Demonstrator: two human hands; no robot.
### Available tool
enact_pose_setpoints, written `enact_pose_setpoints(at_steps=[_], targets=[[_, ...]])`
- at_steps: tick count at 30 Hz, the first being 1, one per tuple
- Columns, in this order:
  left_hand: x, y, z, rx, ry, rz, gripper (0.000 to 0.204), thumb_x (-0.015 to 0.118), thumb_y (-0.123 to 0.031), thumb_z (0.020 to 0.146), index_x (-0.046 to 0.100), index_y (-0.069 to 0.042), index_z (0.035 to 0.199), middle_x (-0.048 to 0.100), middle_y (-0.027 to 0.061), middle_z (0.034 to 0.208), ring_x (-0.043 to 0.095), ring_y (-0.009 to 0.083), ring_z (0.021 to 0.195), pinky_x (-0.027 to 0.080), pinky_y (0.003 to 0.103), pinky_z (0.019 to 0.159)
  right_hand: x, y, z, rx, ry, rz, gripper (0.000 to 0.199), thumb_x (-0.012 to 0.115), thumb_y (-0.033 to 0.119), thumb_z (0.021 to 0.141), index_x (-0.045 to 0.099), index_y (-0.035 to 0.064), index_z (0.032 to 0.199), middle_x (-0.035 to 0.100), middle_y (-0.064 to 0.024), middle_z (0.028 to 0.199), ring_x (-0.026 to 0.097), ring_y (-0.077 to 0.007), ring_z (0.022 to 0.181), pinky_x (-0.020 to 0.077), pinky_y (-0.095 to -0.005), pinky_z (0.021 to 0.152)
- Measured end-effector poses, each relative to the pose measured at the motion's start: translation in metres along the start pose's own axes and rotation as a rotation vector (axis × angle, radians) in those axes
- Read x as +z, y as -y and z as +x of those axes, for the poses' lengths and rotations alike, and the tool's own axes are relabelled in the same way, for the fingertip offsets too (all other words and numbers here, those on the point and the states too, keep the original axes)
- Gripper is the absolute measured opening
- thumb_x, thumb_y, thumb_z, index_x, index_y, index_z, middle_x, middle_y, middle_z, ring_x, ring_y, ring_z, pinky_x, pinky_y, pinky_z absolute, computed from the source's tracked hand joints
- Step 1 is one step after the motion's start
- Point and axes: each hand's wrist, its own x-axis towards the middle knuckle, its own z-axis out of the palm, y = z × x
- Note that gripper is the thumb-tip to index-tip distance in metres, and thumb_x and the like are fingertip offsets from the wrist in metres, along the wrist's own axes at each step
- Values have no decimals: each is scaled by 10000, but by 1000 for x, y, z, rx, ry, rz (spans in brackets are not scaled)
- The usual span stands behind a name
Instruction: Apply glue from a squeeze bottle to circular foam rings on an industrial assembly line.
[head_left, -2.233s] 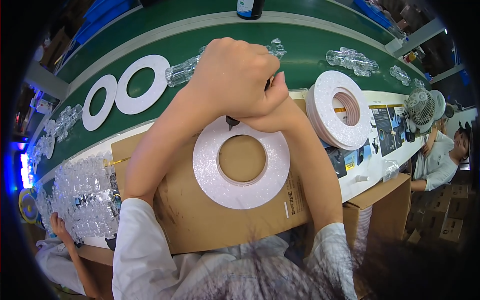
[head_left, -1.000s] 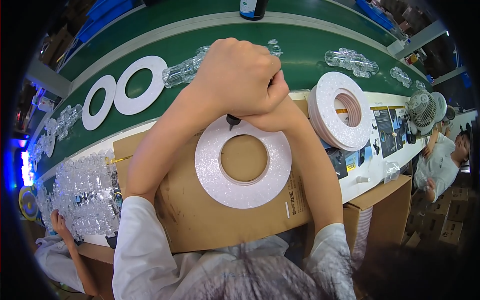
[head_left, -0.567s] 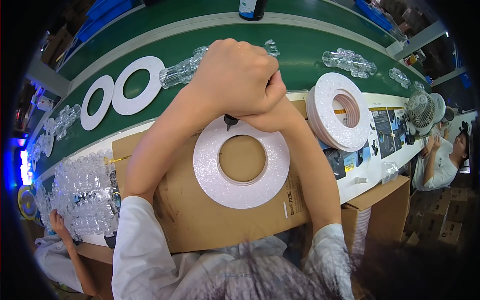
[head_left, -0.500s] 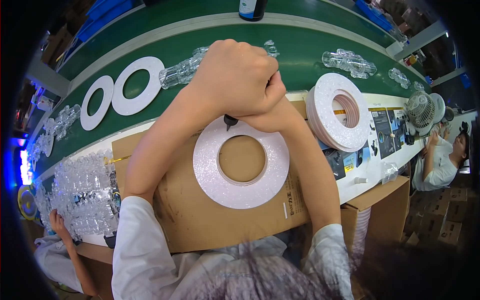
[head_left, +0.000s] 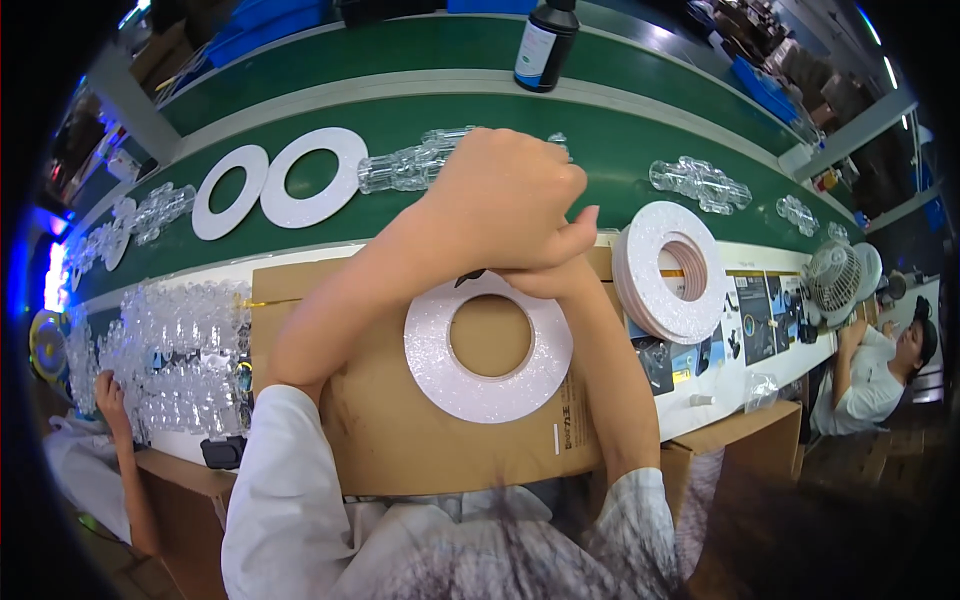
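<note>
A glittery white ring [head_left: 436, 375] lies flat on a brown cardboard sheet [head_left: 380, 455] in front of me. My forearms cross at its far edge. On top, my left hand [head_left: 510, 195] is closed with its thumb sticking out to the right; what its fingers hold is hidden. Underneath, my right hand [head_left: 543, 282] is mostly covered by the left wrist, and its fingers do not show. A black nozzle [head_left: 470, 279] pokes out beside the right hand, tilted over the ring's far rim; the applicator's body is hidden.
A stack of matching rings [head_left: 632, 285] stands right of the cardboard. Two more white rings [head_left: 345, 185] and clear plastic pieces [head_left: 700, 185] lie on the green belt [head_left: 600, 150]. Clear parts [head_left: 180, 350] crowd the left. Behind is a black bottle [head_left: 545, 50]. A co-worker [head_left: 870, 370] sits right.
The nozzle has gone from nearly upright to tilted and shows less. My left thumb has lifted away from the fist. The whole view has shifted slightly.
</note>
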Motion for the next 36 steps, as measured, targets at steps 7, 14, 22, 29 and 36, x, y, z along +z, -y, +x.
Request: enact_pose_setpoints(at_steps=[7, 14, 22, 29, 36], targets=[[-11, -7, -24, -43, -68, 27, 224, 680, -194, 708, 557, -86, 555, 538, 63, 550, 558, 277, 509, 447, 385, 479, 12, 33, 6, -27, 173, -10, 518, 808, 103, 682, 584, 25, 1142, 621, -139, 1127, 605, -271, 1064, 499, -394, 885], [-11, -1, -39, -5, -214, -20, 172, 660, -114, 661, 530, -75, 554, 496, 57, 527, 490, 249, 436, 386, 350, 404, 24, 42, 11, 87, 119, 81, 379, 771, 97, 664, 574, 1, 973, 635, -125, 950, 617, -239, 869, 509, -357, 740], [-7, 3, -40, 23, -220, -36, 165, 650, -115, 654, 521, -66, 564, 476, 62, 521, 476, 243, 431, 367, 348, 395, 25, 41, 12, 14, 64, 66, 319, 752, 91, 680, 571, 3, 929, 633, -104, 868, 612, -220, 806, 504, -348, 685], [-4, 5, -40, 31, -254, -8, 192, 660, -172, 629, 543, -86, 504, 490, 59, 478, 498, 253, 412, 388, 354, 390, 26, 53, 15, 48, 68, 138, 267, 704, 40, 679, 577, 3, 911, 639, -94, 865, 611, -194, 815, 506, -337, 679], [-4, 4, -40, 29, -239, -12, 187, 658, -173, 627, 553, -79, 505, 512, 61, 487, 510, 254, 416, 400, 359, 395, 20, 37, 8, -82, 176, -130, 690, 853, 60, 696, 423, -1, 1232, 667, -88, 1115, 651, -182, 1057, 529, -340, 883]])
